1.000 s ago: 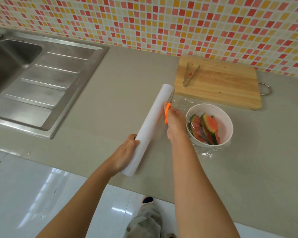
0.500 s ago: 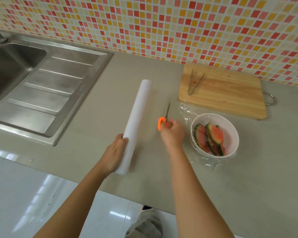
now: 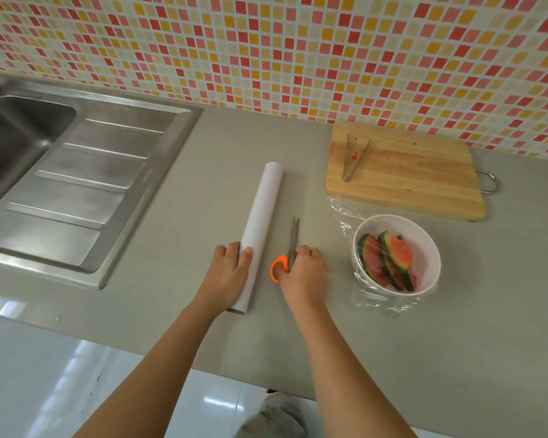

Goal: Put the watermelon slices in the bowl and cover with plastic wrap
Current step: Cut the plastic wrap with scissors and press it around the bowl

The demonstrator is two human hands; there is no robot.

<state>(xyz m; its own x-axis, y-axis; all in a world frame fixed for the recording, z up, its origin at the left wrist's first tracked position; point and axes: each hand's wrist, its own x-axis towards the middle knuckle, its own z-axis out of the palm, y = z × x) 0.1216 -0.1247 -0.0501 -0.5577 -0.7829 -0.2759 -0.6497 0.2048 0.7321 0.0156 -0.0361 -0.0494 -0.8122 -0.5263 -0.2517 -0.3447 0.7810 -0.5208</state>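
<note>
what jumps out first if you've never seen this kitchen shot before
The red and green watermelon slices in the white bowl at the right of the counter, with clear film crumpled around it, draw the eye first. In the middle, the left hand holds a white roll and the right hand holds orange-handled scissors. Behind runs a bright red and yellow tile wall.

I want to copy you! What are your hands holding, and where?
The left hand grips the plastic wrap roll near its close end; the right hand holds the scissors by their orange handles.
</note>
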